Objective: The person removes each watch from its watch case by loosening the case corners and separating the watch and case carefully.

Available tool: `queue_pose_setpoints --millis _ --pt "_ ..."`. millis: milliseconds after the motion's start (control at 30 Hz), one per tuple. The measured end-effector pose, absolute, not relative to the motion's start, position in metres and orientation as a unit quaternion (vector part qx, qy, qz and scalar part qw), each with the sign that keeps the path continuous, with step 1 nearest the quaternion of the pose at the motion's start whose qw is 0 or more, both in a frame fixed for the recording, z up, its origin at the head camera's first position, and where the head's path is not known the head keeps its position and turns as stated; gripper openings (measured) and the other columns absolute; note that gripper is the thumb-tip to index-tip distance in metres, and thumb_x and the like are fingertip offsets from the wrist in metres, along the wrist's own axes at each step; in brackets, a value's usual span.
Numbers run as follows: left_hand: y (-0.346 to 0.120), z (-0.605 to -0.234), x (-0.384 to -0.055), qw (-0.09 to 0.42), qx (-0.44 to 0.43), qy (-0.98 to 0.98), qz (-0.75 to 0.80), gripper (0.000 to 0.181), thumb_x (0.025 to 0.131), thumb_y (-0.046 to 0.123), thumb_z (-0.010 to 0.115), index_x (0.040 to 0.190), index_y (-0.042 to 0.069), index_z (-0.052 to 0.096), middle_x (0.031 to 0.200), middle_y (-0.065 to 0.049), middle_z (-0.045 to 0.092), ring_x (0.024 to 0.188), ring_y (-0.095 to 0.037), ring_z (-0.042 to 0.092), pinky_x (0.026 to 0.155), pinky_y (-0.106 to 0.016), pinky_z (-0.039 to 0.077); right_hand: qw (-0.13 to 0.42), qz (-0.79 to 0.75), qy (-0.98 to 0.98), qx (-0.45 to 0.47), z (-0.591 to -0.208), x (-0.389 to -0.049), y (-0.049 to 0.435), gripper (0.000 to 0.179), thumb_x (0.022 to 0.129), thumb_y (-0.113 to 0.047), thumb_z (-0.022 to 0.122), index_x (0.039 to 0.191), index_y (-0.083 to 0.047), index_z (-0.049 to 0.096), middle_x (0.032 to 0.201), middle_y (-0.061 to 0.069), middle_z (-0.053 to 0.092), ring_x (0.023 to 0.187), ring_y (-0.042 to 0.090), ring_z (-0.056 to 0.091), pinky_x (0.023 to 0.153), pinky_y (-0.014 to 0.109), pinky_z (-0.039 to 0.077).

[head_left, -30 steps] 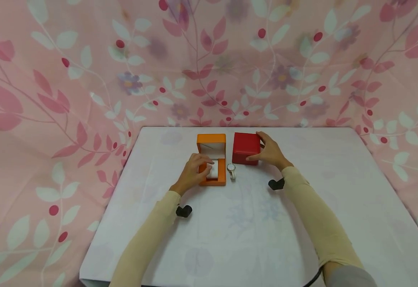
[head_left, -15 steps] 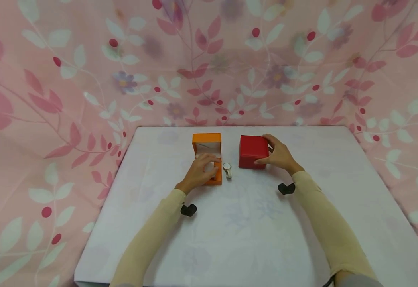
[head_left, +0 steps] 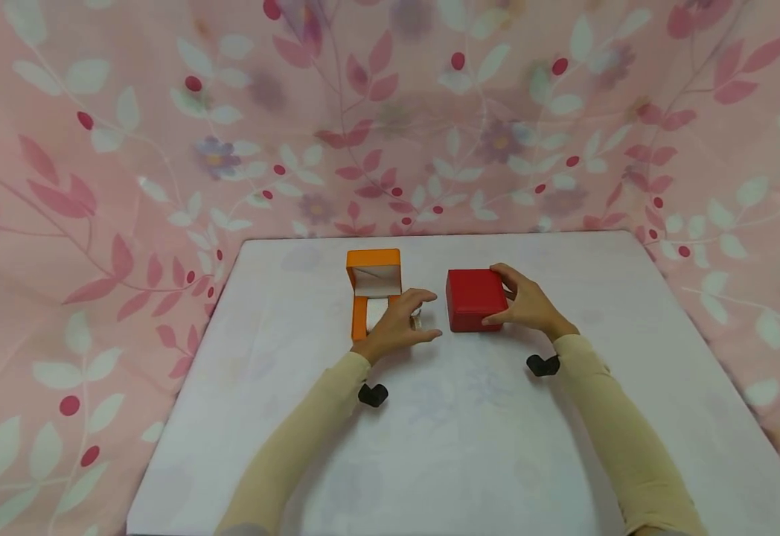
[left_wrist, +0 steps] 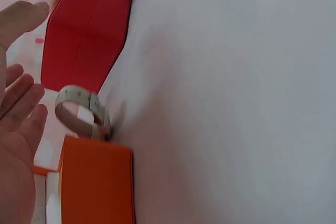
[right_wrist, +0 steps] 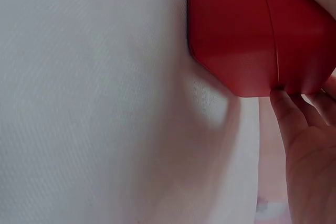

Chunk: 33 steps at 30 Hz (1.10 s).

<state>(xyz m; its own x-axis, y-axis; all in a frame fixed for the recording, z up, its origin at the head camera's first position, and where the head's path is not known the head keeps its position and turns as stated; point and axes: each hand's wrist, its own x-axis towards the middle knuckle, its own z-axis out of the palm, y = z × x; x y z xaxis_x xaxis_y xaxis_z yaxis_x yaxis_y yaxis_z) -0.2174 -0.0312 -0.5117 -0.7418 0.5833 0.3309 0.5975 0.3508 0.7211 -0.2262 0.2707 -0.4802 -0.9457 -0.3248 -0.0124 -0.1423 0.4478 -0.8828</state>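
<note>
A closed red box [head_left: 476,298] stands on the white-covered table, and my right hand [head_left: 531,307] grips it from the right, thumb at its front and fingers round the back. My left hand [head_left: 400,324] is spread, thumb and fingers parted toward the red box, and holds nothing. Under that hand lies a wristwatch [left_wrist: 79,98] with a pale strap curved into a loop, mostly hidden in the head view. To its left an orange box [head_left: 373,259] stands with its lid up, a white cushion [head_left: 376,309] inside, partly covered by the left hand.
The white tablecloth [head_left: 484,447] stretches in front of the boxes and to both sides. A pink floral curtain [head_left: 390,112] hangs behind the table. A black wrist camera sits under each forearm.
My left hand has left the orange box and moved right over the wristwatch, toward the red box. My right hand has shifted the red box right and nearer, away from the wristwatch.
</note>
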Motion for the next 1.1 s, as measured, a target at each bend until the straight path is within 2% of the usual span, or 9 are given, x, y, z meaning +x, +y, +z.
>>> queue_pose_setpoints --millis 67,233,467,667,800,900,1100 --pt "-0.023 -0.511 -0.219 -0.007 -0.343 -0.839 -0.423 0.072 0.079 0.032 0.083 0.137 0.007 0.05 0.138 -0.004 0.047 0.122 -0.028 0.049 0.101 -0.039 0.045 0.086 -0.507 0.845 -0.145 -0.479 -0.226 0.271 0.096 0.068 -0.013 0.09 0.147 -0.006 0.035 0.147 0.011 0.04 0.139 0.033 0.034 0.104 0.049 0.04" --pt "0.002 -0.506 -0.226 -0.042 -0.303 -0.876 -0.373 0.093 0.073 0.041 0.085 0.147 0.011 0.038 0.147 -0.004 0.039 0.134 -0.017 0.038 0.108 -0.036 0.038 0.085 -0.502 0.847 -0.149 -0.48 -0.226 0.272 0.097 0.068 -0.014 0.09 0.147 -0.006 0.034 0.146 0.012 0.041 0.139 0.033 0.034 0.102 0.05 0.042" --pt "0.023 -0.505 -0.241 -0.088 -0.264 -0.885 -0.372 0.109 0.071 0.041 0.087 0.154 0.01 0.024 0.153 -0.006 0.031 0.137 -0.021 0.035 0.11 -0.037 0.036 0.087 -0.512 0.842 -0.148 -0.481 -0.226 0.272 0.098 0.067 -0.014 0.091 0.147 -0.007 0.034 0.148 0.012 0.04 0.139 0.034 0.034 0.102 0.05 0.042" --pt "0.03 -0.514 -0.252 -0.105 -0.245 -0.887 -0.377 0.118 0.067 0.043 0.089 0.155 0.011 0.018 0.15 -0.004 0.033 0.133 -0.017 0.037 0.109 -0.034 0.036 0.094 -0.517 0.84 -0.136 -0.483 -0.226 0.272 0.098 0.067 -0.015 0.091 0.147 -0.01 0.035 0.148 0.009 0.039 0.14 0.032 0.033 0.103 0.048 0.042" --pt "0.032 -0.515 -0.257 -0.105 -0.251 -0.886 -0.375 0.121 0.065 0.042 0.091 0.154 0.007 0.016 0.148 -0.005 0.036 0.132 -0.015 0.037 0.109 -0.033 0.036 0.092 -0.517 0.84 -0.134 -0.484 -0.227 0.271 0.099 0.067 -0.015 0.092 0.148 -0.011 0.035 0.149 0.009 0.039 0.14 0.031 0.032 0.103 0.047 0.041" --pt "0.034 -0.513 -0.261 -0.103 -0.268 -0.876 -0.387 0.115 0.063 0.037 0.092 0.149 0.007 0.022 0.141 -0.003 0.042 0.128 -0.015 0.039 0.106 -0.031 0.039 0.09 -0.519 0.839 -0.135 -0.484 -0.228 0.272 0.098 0.067 -0.014 0.091 0.148 -0.01 0.035 0.149 0.009 0.038 0.141 0.031 0.032 0.103 0.047 0.041" --pt "0.038 -0.516 -0.268 -0.12 -0.284 -0.856 -0.415 0.103 0.059 0.031 0.095 0.138 0.013 0.031 0.128 0.002 0.048 0.117 -0.012 0.046 0.098 -0.028 0.044 0.098 -0.518 0.841 -0.127 -0.492 -0.233 0.275 0.101 0.066 -0.016 0.092 0.148 -0.011 0.033 0.151 0.01 0.036 0.141 0.032 0.03 0.104 0.049 0.04"
